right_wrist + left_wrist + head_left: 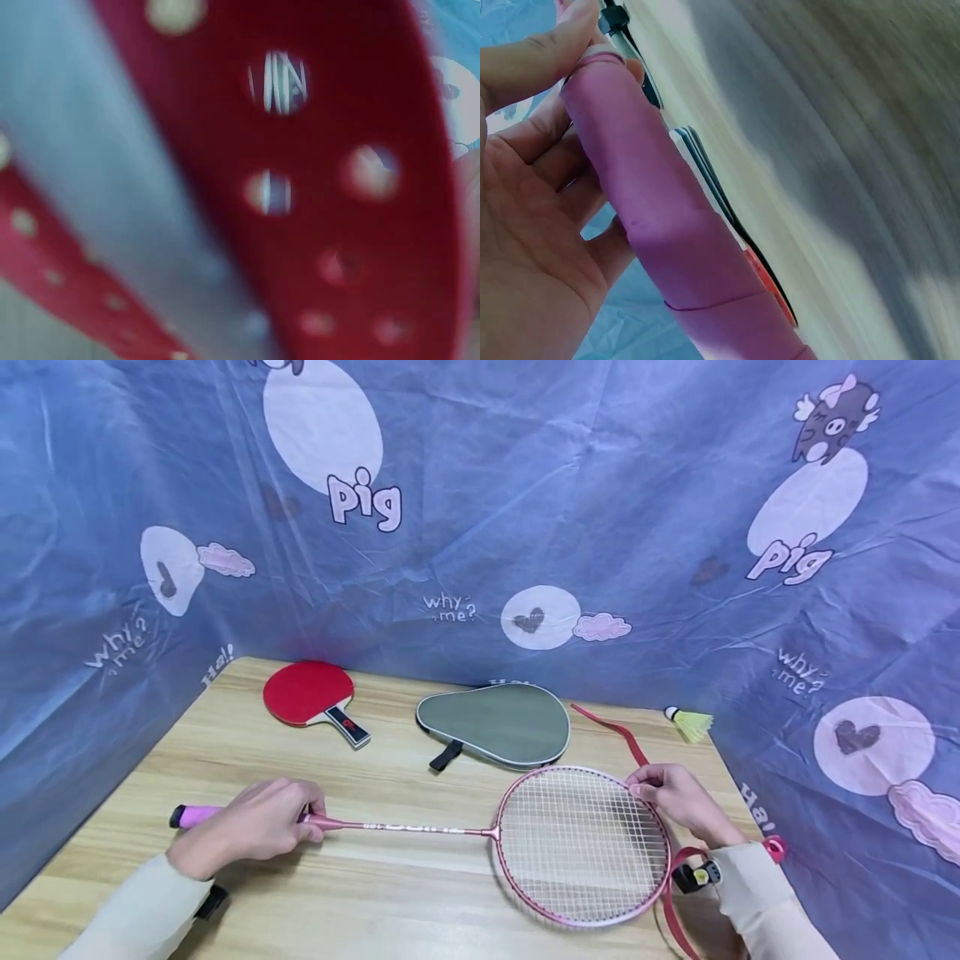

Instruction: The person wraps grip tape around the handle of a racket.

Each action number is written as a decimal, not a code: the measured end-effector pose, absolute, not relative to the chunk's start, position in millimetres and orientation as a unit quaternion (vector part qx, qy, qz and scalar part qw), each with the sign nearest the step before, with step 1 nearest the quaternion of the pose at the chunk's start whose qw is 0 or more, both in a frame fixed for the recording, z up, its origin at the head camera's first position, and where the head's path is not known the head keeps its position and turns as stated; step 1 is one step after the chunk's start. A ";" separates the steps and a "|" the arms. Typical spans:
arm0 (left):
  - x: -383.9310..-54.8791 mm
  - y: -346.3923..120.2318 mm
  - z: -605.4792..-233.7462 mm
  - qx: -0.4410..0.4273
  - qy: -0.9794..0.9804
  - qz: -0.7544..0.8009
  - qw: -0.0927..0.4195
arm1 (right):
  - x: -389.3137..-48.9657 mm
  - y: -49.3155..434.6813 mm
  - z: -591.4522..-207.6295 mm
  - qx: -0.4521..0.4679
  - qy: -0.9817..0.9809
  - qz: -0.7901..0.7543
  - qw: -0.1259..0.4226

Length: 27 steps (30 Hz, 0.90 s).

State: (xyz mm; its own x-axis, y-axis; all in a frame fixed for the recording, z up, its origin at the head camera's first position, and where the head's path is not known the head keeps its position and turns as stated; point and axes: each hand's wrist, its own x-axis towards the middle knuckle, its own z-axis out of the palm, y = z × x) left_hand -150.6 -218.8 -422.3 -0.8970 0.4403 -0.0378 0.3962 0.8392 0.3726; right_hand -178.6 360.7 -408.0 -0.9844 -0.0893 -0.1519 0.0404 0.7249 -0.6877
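A pink badminton racket (405,828) spans the space between both hands, its strung head on the right. My left hand (258,822) grips it where the pink-wrapped handle (652,187) meets the shaft, thumb on one side and fingers on the other in the left wrist view. With thumb and fingers, my right hand (675,797) pinches the upper right rim of the racket head (581,847). A red perforated band (337,240) blurs across most of the right wrist view, hiding that hand's grip there.
Along the back of the wooden table (390,902) lie a red table tennis bat (307,693), a grey-green bat case (502,722) and a yellow shuttlecock (690,725). A red strap (633,745) trails near the right hand. Blue printed cloth (465,552) walls the table's back and sides.
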 end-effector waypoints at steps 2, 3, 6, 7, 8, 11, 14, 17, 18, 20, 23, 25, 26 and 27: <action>-150.8 -217.6 -423.5 0.233 0.954 0.180 0.053 | -180.6 362.1 -406.6 -0.012 0.927 -0.366 0.084; -150.9 -217.0 -424.0 0.238 0.953 0.181 0.051 | -181.7 362.8 -405.7 -0.010 0.926 -0.367 0.085; -151.6 -216.5 -425.2 0.262 0.946 0.186 0.045 | -185.2 364.7 -402.1 -0.009 0.928 -0.364 0.080; -151.8 -216.5 -425.3 0.271 0.943 0.187 0.046 | -186.6 365.4 -400.5 -0.011 0.929 -0.362 0.077; -152.2 -216.6 -425.3 0.278 0.940 0.189 0.048 | -188.0 365.8 -398.9 -0.011 0.929 -0.362 0.073; -153.5 -216.7 -424.0 0.304 0.928 0.204 0.065 | -192.4 367.8 -392.8 -0.021 0.934 -0.352 0.057; -154.6 -215.8 -421.0 0.316 0.911 0.239 0.113 | -196.8 370.0 -387.7 -0.026 0.934 -0.352 0.049; -155.4 -214.1 -417.7 0.311 0.898 0.261 0.170 | -200.8 371.6 -384.1 -0.029 0.935 -0.351 0.049; -155.4 -213.5 -416.9 0.310 0.893 0.267 0.187 | -201.9 372.3 -383.1 -0.029 0.935 -0.350 0.048; -155.3 -211.6 -416.0 0.300 0.889 0.270 0.219 | -203.8 372.6 -380.6 -0.026 0.935 -0.351 0.046; -153.6 -209.3 -415.6 0.295 0.882 0.270 0.248 | -206.2 371.7 -377.5 -0.023 0.937 -0.346 0.039; -151.9 -208.3 -416.4 0.294 0.879 0.268 0.262 | -207.4 370.2 -376.4 -0.025 0.938 -0.345 0.035; -150.9 -208.0 -416.5 0.298 0.878 0.267 0.264 | -207.8 369.5 -376.1 -0.026 0.939 -0.341 0.032; -150.1 -208.0 -417.4 0.306 0.876 0.266 0.262 | -208.2 369.2 -376.2 -0.027 0.941 -0.337 0.026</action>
State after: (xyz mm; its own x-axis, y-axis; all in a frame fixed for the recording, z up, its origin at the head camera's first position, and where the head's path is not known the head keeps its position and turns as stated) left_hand -150.1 -208.0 -417.4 -0.6765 0.6745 -0.2956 0.3963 0.6717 0.6259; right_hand -208.2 369.2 -376.2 -0.9971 -0.0694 -0.0311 -0.0339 0.7714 -0.6354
